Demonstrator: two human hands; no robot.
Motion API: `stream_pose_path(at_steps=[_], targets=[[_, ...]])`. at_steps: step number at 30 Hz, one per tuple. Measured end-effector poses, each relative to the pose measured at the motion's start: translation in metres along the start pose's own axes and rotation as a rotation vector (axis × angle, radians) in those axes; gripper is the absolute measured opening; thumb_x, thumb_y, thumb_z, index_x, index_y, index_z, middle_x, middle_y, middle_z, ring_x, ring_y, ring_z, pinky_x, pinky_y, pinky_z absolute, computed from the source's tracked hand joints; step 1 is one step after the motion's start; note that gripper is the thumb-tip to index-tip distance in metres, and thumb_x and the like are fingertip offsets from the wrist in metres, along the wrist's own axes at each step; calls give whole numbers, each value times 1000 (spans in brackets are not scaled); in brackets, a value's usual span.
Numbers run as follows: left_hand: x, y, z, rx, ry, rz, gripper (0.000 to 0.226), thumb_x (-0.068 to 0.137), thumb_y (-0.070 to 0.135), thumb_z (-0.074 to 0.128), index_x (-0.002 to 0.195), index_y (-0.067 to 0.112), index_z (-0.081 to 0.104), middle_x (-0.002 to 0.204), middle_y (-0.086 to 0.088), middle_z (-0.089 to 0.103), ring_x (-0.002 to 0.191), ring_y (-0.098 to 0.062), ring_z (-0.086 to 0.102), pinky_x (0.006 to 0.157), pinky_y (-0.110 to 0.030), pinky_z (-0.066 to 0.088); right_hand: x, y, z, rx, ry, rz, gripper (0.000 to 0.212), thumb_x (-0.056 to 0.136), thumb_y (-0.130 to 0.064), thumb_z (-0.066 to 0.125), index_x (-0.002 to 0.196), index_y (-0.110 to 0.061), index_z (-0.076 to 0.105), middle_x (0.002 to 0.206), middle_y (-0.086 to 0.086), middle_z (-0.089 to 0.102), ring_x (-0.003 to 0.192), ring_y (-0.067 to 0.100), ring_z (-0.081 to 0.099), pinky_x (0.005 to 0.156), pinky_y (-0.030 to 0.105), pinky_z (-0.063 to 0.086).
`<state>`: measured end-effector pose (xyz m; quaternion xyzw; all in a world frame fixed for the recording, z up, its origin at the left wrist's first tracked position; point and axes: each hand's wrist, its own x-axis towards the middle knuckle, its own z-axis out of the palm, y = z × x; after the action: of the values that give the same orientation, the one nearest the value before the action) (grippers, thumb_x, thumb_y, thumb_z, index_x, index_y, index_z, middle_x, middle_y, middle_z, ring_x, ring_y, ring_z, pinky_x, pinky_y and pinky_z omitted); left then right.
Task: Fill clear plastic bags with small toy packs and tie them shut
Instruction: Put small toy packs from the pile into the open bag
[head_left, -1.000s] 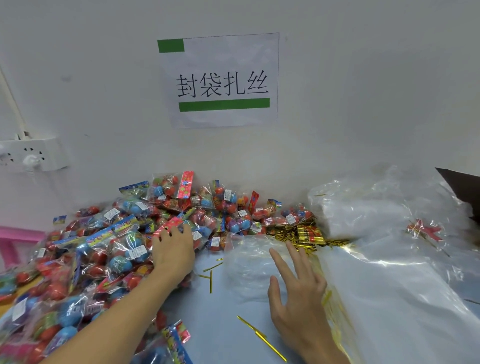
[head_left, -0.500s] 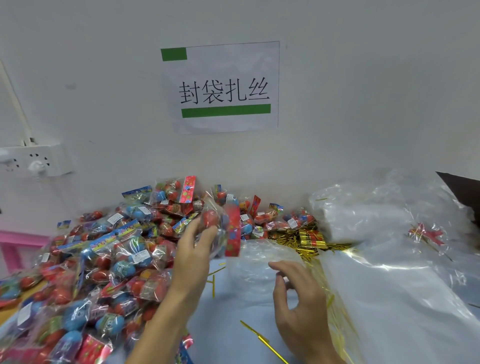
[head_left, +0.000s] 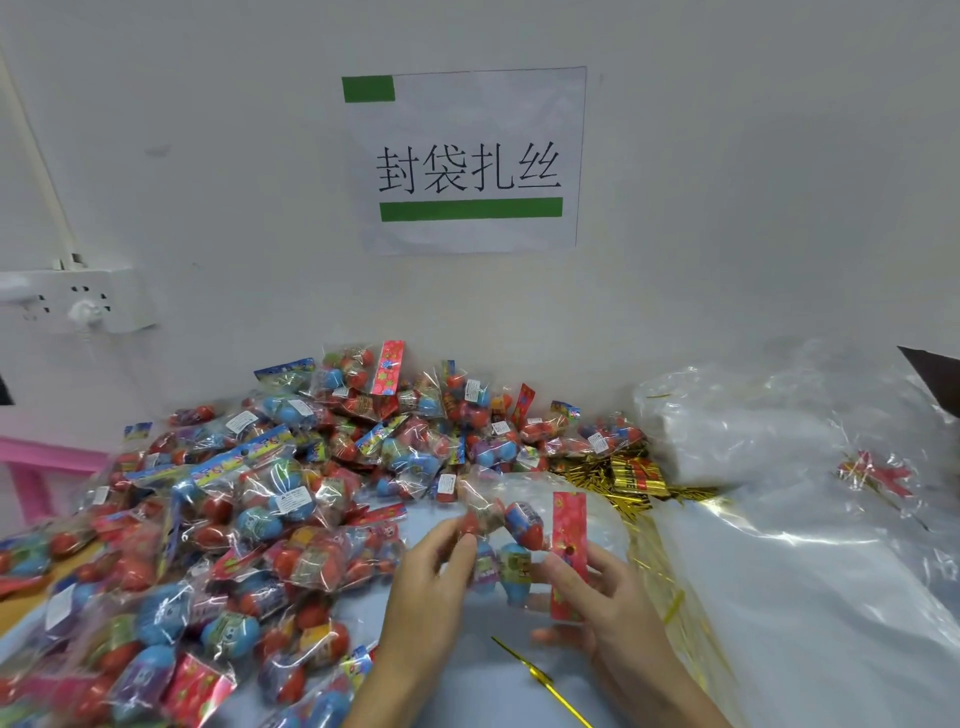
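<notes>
Clear crinkly toy pack with red and blue eggs and a red header card held above the table, front centre. Left hand pinching its left end, right hand gripping the card end. Heaped pile of similar toy packs left; stack of clear plastic bags right; gold twist tie below the hands.

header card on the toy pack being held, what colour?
Red-pink with a small printed pattern, on the clear toy pack's header card; head view, the only one.
</notes>
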<state>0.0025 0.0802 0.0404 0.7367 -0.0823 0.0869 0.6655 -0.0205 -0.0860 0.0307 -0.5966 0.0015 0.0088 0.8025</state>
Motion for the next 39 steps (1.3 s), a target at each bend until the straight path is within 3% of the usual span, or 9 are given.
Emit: stream_pose_path(at_steps=[6, 9, 12, 15, 18, 23, 30, 34, 39], targets=[[-9, 3, -5, 229, -92, 146, 24, 99, 13, 57, 108, 27, 73, 97, 9, 75, 93, -9, 68, 76, -24, 57, 0, 5, 3, -73, 19, 25, 54, 64, -39, 79, 103, -2, 72, 91, 26, 74, 54, 22, 68, 46, 30, 53], [-7, 2, -11, 517, 70, 260, 21, 98, 26, 58, 115, 22, 69, 110, 12, 65, 107, -3, 55, 91, -18, 44, 0, 6, 3, -58, 18, 25, 46, 69, -33, 77, 100, -1, 72, 91, 28, 74, 52, 22, 67, 43, 27, 50], [-2, 4, -29, 906, 322, 358, 31, 86, 22, 72, 116, 14, 69, 114, 0, 65, 112, -18, 52, 96, -34, 42, 0, 5, 1, -62, 21, 12, 43, 72, -34, 76, 101, -2, 71, 90, 26, 74, 62, 28, 70, 42, 29, 49], [1, 4, -46, 1158, 418, 91, 53, 80, 33, 77, 129, 18, 63, 137, -7, 57, 134, -33, 41, 108, -51, 32, 1, 5, 0, -76, 35, 10, 47, 73, -37, 75, 102, -1, 71, 90, 24, 74, 66, 30, 70, 43, 30, 50], [0, -1, -64, 1235, 372, -132, 64, 87, 41, 69, 145, 30, 43, 155, 3, 36, 147, -27, 20, 117, -45, 19, 1, 5, 0, -82, 44, 21, 46, 74, -38, 75, 103, -2, 71, 91, 23, 75, 67, 29, 71, 45, 31, 51], [0, -2, -71, 1069, 451, -118, 49, 89, 6, 66, 136, 20, 59, 135, -1, 61, 133, -31, 43, 110, -48, 27, 1, 6, -1, -95, 67, 34, 48, 72, -40, 76, 104, -5, 71, 92, 20, 76, 70, 32, 72, 45, 29, 50], [1, 13, -62, 771, 516, 98, 40, 94, 32, 63, 131, 16, 64, 109, -9, 71, 95, -31, 63, 85, -49, 52, 3, 7, -3, -118, 83, 41, 25, 88, -30, 72, 102, -9, 72, 91, 16, 77, 72, 30, 73, 47, 28, 51], [0, 17, -58, 376, 695, 240, 40, 89, 55, 54, 112, 27, 68, 92, 1, 70, 60, -18, 54, 56, -25, 46, 3, 7, -2, -128, 86, 48, 24, 90, -30, 70, 104, -10, 72, 91, 14, 77, 71, 27, 73, 48, 29, 52], [2, 13, -53, -190, 678, -10, 40, 86, 63, 56, 96, 28, 73, 92, 2, 74, 92, -25, 69, 82, -42, 56, 2, 6, -3, -142, 95, 41, 23, 92, -30, 69, 104, -11, 72, 91, 14, 77, 72, 27, 74, 49, 29, 52]])
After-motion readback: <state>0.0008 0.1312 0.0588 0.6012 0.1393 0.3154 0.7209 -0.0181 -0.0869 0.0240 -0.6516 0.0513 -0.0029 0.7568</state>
